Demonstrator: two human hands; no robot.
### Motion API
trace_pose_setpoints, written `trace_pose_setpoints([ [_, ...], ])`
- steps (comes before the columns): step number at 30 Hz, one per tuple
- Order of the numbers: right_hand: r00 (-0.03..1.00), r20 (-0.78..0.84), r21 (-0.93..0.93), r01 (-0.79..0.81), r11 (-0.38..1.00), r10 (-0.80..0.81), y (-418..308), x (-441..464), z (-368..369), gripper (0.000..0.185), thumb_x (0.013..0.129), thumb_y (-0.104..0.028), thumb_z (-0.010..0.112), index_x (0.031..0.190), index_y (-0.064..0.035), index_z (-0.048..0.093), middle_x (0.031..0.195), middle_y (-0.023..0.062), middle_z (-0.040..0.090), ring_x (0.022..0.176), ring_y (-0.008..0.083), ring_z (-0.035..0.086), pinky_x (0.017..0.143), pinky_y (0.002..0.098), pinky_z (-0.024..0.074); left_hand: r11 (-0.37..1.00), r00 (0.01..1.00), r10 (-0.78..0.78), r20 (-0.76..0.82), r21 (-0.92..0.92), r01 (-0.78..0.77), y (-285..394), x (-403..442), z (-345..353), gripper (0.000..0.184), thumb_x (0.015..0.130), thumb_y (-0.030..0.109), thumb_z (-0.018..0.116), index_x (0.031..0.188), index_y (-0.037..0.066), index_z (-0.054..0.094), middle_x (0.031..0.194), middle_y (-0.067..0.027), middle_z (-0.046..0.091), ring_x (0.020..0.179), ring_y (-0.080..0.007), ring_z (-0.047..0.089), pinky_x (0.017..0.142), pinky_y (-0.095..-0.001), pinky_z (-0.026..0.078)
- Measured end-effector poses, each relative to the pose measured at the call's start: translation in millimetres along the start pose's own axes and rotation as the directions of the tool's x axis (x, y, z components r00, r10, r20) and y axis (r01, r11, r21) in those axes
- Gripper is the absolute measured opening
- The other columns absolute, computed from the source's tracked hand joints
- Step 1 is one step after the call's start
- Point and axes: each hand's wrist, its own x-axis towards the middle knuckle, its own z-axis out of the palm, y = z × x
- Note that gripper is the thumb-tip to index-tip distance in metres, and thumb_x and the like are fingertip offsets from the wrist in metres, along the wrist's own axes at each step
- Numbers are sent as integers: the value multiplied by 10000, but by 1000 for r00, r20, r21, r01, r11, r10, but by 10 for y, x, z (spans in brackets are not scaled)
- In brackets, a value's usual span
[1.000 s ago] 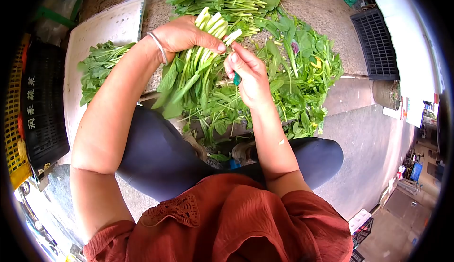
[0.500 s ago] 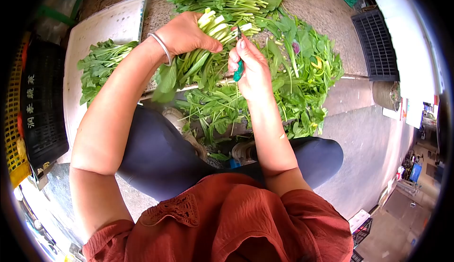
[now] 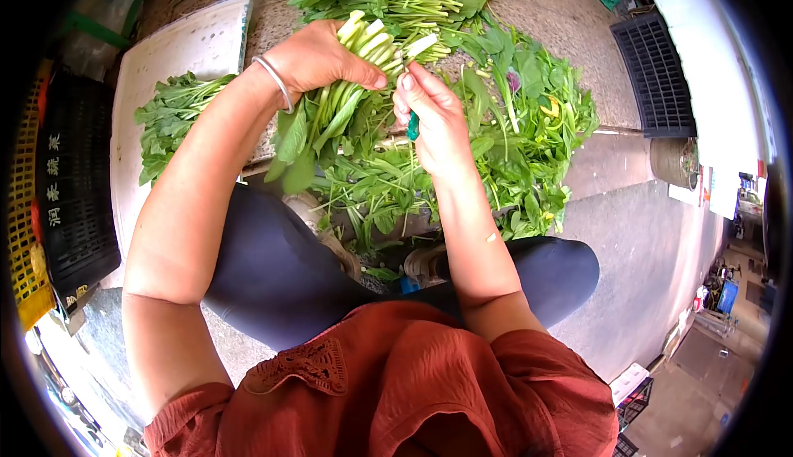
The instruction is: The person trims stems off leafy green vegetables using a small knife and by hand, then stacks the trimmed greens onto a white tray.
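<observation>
My left hand (image 3: 326,59), with a bangle at the wrist, is wrapped round a bunch of leafy green stems (image 3: 363,42); their pale cut ends point up and the leaves hang below. Close to its right, my right hand (image 3: 431,110) is closed on a small knife (image 3: 414,126) with a green handle; its blade is hardly visible. A pale stem piece (image 3: 421,45) lies at the fingertips, beside the bunch. Loose leaves and stems (image 3: 529,151) are heaped under and right of my hands. Another pile of greens (image 3: 396,3) is beyond them.
On the left, a white foam board (image 3: 186,44) carries a bundle of greens (image 3: 178,114). Black crate (image 3: 78,176) and yellow crate (image 3: 29,234) stand at the far left. A black basket (image 3: 655,77) and a round pot (image 3: 673,162) are on the right.
Since half a second ago, my right hand has dipped slightly and the knife blade shows less. The bunch in my left hand has tilted and shifted a little left, its leaves swinging.
</observation>
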Motion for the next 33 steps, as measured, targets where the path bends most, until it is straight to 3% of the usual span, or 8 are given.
trace_pose_setpoints([
  [8,961,-256,-193,-157,969,104,196,-172,-359,388,862,-164,556,1191,24,471,652,-34,433,557,49,360,507,189,308,999,998,-42,40,9,42,54,-94,-19,330,587,40,774,867,-17,607,778,-81,641,680,-147,593,695,-264,478],
  [10,892,-275,-465,-449,763,358,264,-238,-701,527,792,-276,645,1196,17,477,863,76,615,728,126,539,675,263,445,999,1000,-6,22,47,5,59,-108,-66,327,591,41,772,866,-16,606,785,-80,640,680,-153,596,694,-264,478],
  [12,901,-310,-864,-401,304,304,426,-288,-1081,716,770,-390,643,1237,87,383,1107,218,541,1005,262,540,859,332,425,1000,999,-15,-39,3,15,26,-108,-110,327,592,43,770,870,-12,607,793,-84,641,683,-157,601,682,-272,483],
  [13,839,-364,-830,-489,267,405,73,-270,-892,833,723,-449,665,1246,112,342,1287,289,346,1220,332,352,1008,367,278,999,997,-35,-72,-41,32,48,-133,-123,310,599,48,763,863,-4,609,783,-80,640,679,-149,599,658,-276,488],
  [16,894,-430,-693,-415,589,124,-45,-21,-942,660,745,-360,672,1207,50,438,1019,207,584,780,208,589,680,292,484,985,982,-100,-158,-153,75,125,-190,-154,297,610,50,749,867,4,608,773,-73,637,668,-138,592,636,-272,487],
  [20,893,-451,-404,-215,889,11,-244,803,-853,240,833,-184,569,1003,-15,568,739,63,619,474,63,473,378,214,319,983,985,-74,-156,-179,45,86,-152,-268,291,647,61,729,900,12,594,813,-58,630,724,-137,598,708,-259,487],
  [29,787,-603,-312,-386,868,133,-13,2168,-781,208,850,-257,548,944,-84,479,658,73,593,406,79,425,350,211,290,982,984,-29,-174,-190,-5,84,-121,-363,244,677,12,684,892,-3,571,840,-109,642,714,-169,612,688,-287,501],
  [33,792,-568,-325,-464,824,223,-99,2200,-775,258,780,-281,646,879,-78,521,648,57,563,423,72,438,349,205,302,993,954,24,-300,116,11,-38,-45,-454,252,628,46,720,832,-20,587,739,-66,616,623,-121,558,607,-264,471],
])
